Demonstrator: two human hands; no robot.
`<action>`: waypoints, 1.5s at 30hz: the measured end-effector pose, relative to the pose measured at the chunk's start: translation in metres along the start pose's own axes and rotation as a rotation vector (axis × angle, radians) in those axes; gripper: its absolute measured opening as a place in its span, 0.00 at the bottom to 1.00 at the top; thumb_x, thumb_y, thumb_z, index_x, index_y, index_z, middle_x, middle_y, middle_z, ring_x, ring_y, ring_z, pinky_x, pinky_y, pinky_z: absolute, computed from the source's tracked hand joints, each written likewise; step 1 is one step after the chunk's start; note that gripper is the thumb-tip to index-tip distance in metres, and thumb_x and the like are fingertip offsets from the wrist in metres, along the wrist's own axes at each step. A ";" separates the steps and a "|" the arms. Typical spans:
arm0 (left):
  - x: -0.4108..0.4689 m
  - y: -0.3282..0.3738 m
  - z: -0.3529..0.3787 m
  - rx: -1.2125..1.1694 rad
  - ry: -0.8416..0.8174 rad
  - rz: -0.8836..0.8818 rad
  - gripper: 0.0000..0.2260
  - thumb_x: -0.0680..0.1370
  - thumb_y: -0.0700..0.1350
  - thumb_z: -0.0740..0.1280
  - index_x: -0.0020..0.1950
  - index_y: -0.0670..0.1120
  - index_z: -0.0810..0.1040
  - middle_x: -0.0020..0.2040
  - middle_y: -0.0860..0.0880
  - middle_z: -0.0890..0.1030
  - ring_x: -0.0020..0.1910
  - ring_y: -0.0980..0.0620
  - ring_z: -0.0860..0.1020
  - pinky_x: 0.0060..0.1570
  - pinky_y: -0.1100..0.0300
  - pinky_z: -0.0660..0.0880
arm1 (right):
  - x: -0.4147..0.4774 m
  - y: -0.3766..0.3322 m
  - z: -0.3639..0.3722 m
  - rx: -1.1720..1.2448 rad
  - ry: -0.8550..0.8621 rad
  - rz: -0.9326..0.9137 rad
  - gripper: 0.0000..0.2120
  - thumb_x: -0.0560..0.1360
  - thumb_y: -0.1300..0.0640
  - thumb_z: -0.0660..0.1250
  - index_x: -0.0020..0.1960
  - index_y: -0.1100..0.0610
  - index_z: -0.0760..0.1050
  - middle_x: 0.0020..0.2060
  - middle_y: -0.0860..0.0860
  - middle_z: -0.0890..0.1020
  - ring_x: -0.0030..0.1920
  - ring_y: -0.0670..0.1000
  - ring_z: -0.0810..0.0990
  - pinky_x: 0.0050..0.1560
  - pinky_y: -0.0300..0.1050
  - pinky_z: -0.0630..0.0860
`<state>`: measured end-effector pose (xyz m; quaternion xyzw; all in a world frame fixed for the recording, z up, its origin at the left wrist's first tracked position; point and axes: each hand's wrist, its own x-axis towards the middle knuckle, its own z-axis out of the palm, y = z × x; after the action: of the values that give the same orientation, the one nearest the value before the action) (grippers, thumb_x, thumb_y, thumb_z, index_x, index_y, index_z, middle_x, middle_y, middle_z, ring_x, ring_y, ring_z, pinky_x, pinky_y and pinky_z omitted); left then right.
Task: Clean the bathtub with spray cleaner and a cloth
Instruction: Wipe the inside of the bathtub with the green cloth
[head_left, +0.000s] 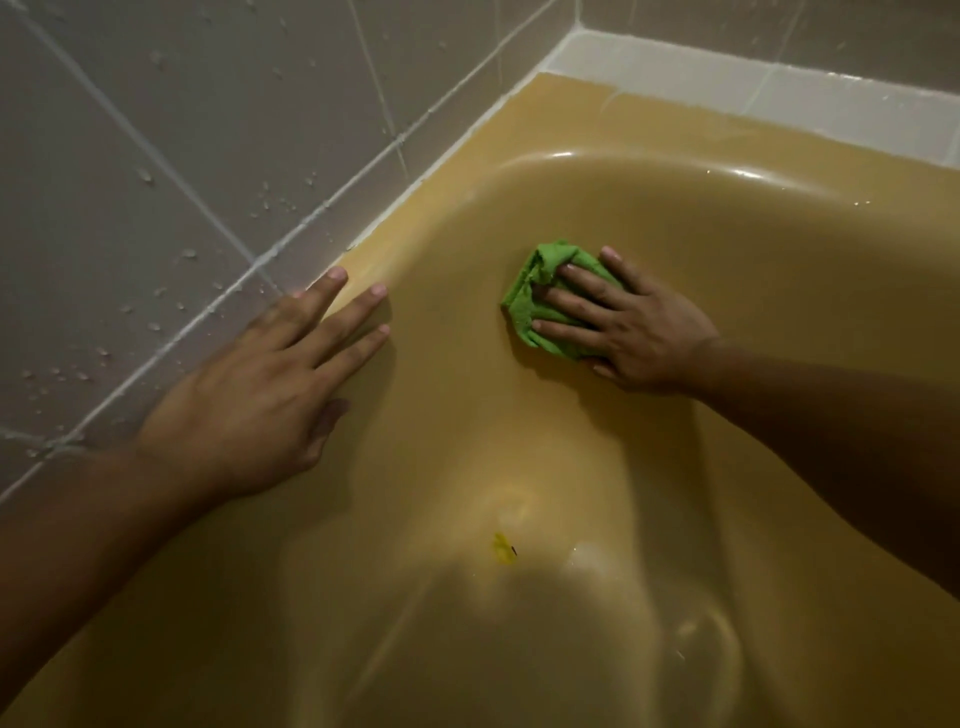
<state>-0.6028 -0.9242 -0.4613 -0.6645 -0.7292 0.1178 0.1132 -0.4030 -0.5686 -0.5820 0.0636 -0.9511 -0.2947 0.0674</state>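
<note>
Two bare forearms reach in from near edge. One left hand (260, 395): fingers straight and spread, holding nothing, fingertips resting on left rim of one mustard-yellow bathtub (571, 119), just beside caulk line. One right hand (639, 332): fingers splayed flat, pressing one bunched green cloth (545, 260) against inner tub wall toward far corner, not clenched round it. One small yellow speck (503, 548) on tub floor, nearer camera. Grey wall tiles (182, 130) at left, water drops scattered on them; white ledge tiles (675, 73) along far edge.

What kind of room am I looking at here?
Most likely a bathroom: a mustard-yellow bathtub set against grey wall tiles flecked with water drops, and a right hand pressing a green cloth inside it.
</note>
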 end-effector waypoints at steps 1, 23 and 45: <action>0.000 0.000 0.001 0.005 0.004 -0.004 0.33 0.79 0.51 0.67 0.82 0.45 0.62 0.85 0.46 0.52 0.84 0.42 0.47 0.79 0.39 0.57 | 0.001 -0.004 0.003 0.005 -0.006 -0.013 0.33 0.80 0.39 0.51 0.83 0.46 0.51 0.82 0.53 0.51 0.82 0.61 0.45 0.79 0.67 0.44; 0.007 0.019 -0.004 -0.020 0.027 -0.156 0.34 0.75 0.51 0.72 0.80 0.50 0.67 0.85 0.50 0.50 0.84 0.41 0.50 0.76 0.36 0.61 | -0.031 0.089 -0.041 -0.056 -0.072 -0.282 0.34 0.77 0.36 0.44 0.81 0.43 0.59 0.81 0.51 0.55 0.82 0.57 0.48 0.78 0.68 0.41; -0.048 0.435 0.127 -1.043 -0.825 -1.085 0.51 0.74 0.68 0.69 0.81 0.62 0.33 0.79 0.54 0.24 0.82 0.38 0.35 0.71 0.26 0.60 | -0.063 0.067 -0.007 -0.018 -0.107 -0.620 0.34 0.74 0.34 0.50 0.75 0.45 0.71 0.77 0.53 0.69 0.79 0.58 0.63 0.77 0.64 0.52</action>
<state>-0.2294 -0.9355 -0.7226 -0.0948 -0.8901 -0.0709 -0.4402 -0.3455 -0.5075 -0.5435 0.3344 -0.8860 -0.3123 -0.0752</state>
